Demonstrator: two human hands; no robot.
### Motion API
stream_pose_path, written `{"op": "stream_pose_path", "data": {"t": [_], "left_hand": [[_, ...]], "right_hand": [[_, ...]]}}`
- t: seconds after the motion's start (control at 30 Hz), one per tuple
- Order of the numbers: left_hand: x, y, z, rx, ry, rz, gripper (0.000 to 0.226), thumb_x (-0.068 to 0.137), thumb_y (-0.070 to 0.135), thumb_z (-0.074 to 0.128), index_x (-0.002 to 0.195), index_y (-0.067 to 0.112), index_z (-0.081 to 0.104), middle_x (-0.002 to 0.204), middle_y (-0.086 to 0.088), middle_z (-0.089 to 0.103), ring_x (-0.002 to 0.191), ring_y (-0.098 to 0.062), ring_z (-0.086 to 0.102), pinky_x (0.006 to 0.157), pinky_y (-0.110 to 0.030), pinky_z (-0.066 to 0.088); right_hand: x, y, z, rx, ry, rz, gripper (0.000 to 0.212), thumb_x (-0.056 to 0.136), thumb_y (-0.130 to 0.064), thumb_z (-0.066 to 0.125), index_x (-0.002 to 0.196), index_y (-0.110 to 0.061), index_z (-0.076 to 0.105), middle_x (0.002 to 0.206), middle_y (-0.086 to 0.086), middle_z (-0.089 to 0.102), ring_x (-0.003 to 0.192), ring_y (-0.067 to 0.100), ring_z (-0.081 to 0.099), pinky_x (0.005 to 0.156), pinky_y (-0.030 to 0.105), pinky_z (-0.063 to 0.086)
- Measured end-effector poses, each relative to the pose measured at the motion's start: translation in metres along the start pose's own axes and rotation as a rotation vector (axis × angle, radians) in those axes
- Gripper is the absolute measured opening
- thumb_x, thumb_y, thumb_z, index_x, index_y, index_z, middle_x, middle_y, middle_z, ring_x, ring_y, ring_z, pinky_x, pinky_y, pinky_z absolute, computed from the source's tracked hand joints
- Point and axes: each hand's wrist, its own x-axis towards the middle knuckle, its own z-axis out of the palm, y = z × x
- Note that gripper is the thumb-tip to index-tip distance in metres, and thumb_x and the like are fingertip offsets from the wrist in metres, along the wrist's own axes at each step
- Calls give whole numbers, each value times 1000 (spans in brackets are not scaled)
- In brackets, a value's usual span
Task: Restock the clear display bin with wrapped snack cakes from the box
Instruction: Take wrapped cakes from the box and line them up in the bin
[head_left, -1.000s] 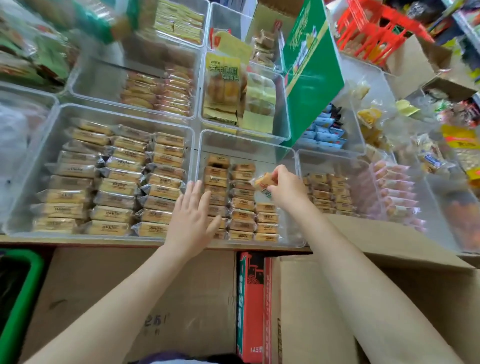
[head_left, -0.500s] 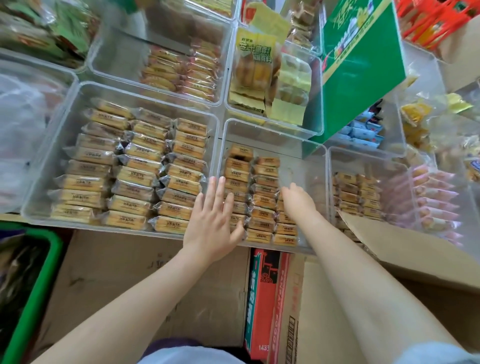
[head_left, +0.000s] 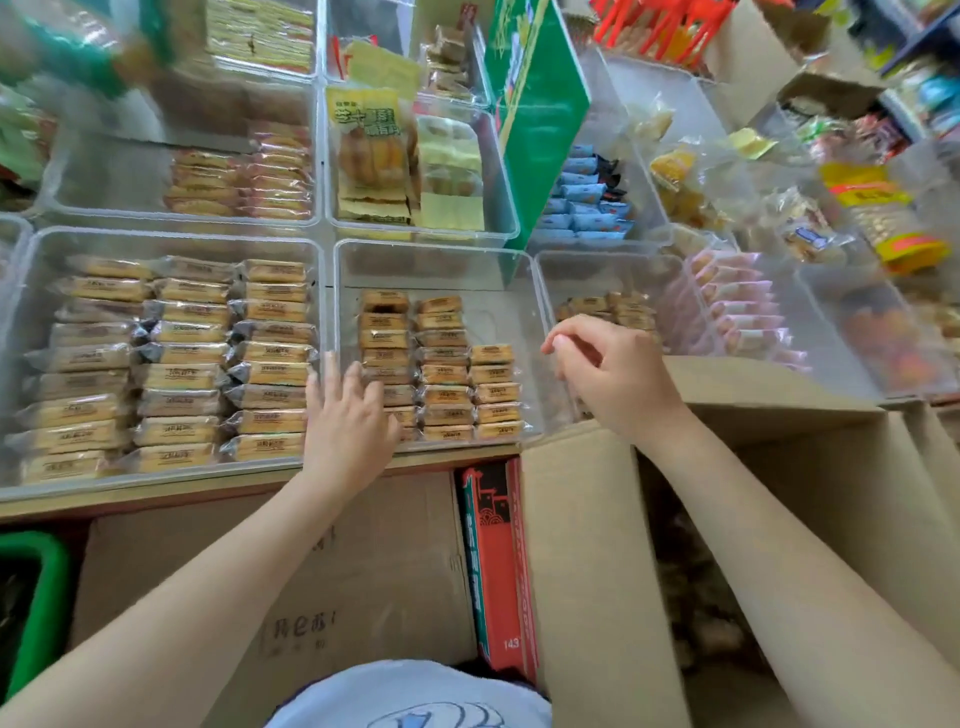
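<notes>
Over the near right corner of the clear display bin (head_left: 524, 270) our right hand (head_left: 608, 374) hangs with its fingers loosely curled and nothing in them, so we judge it free to fetch more stock. Our left hand (head_left: 345, 421) lies flat and spread against the front of the left row, fingers straight, probably to keep those packs from sliding forward while the rows are built. Inside the bin the wrapped snack cakes (head_left: 441, 374) stand in three rows; the right-hand row is the shortest, and bare floor shows behind it, so we reckon that is where the next cakes belong. Just below our right forearm the open box (head_left: 587, 545) sits against the shelf edge, close enough for short reaches; its contents look blurred, so we cannot tell how much is left.
</notes>
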Motion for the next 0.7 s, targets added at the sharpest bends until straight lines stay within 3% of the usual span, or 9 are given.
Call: {"op": "stream_pose_path", "data": {"t": [0.07,0.17,0.2,0.27,0.37,0.43,0.5,0.6,0.7], "left_hand": [[-20,34,-10,-66,47,62,44,100,35,46,136,11,57,156,-17,41,152,-39,21,124,-54,11],[-72,111,-29,-521,-33,153,45,103,42,47,139,17,54,142,-4,53,130,-25,51,108,-44,42],[-92,137,-34,-659,-96,154,49,101,47,51,144,23,48,144,2,48,128,-17,51,104,-40,46],[-128,183,-35,-825,-167,169,71,95,53,61,154,30,30,155,9,33,137,-9,39,111,-35,40],[-158,227,-16,-903,-191,136,97,90,45,68,161,34,2,166,16,10,151,-8,13,124,-38,21],[-165,239,-5,-1024,-190,27,96,83,39,62,162,34,7,166,14,15,152,-11,16,125,-48,21],[-166,245,0,-1107,-162,-40,96,74,40,55,161,30,15,163,12,24,150,-10,22,123,-52,24],[-164,250,2,-1156,-117,-43,96,72,37,55,161,29,19,161,16,25,145,4,23,125,-42,20],[-162,253,4,-1169,-97,-55,105,66,46,55,162,27,16,165,12,22,150,-4,21,126,-47,19]], "right_hand": [[-28,14,-15,16,127,-47,20,98,-7,53,86,-11,68,67,-11,56,64,0,56,58,9,38],[-66,46,-26,-1,224,-22,22,95,-15,51,77,-10,61,64,-1,55,59,10,50,54,23,39],[-78,59,-28,-4,222,4,22,95,-17,50,77,-9,61,65,2,56,59,12,51,55,28,41],[-102,84,-30,-34,123,67,20,96,-20,51,82,-11,62,70,1,61,64,16,57,59,35,47],[-135,126,-19,-230,-335,176,17,100,-27,51,97,-15,63,90,6,69,82,26,65,68,40,53],[-153,153,-7,-496,-694,171,22,101,-29,53,115,-16,64,109,8,67,91,26,62,73,36,51],[-169,179,4,-638,-1006,163,28,100,-29,57,122,-15,64,109,5,64,87,22,57,71,32,48],[-188,223,15,-696,-1438,286,50,89,-46,70,130,-18,62,112,2,58,101,23,58,86,37,54],[-209,260,21,-905,-1627,216,60,84,-41,76,136,-15,60,139,9,54,121,29,57,98,44,53]]}}
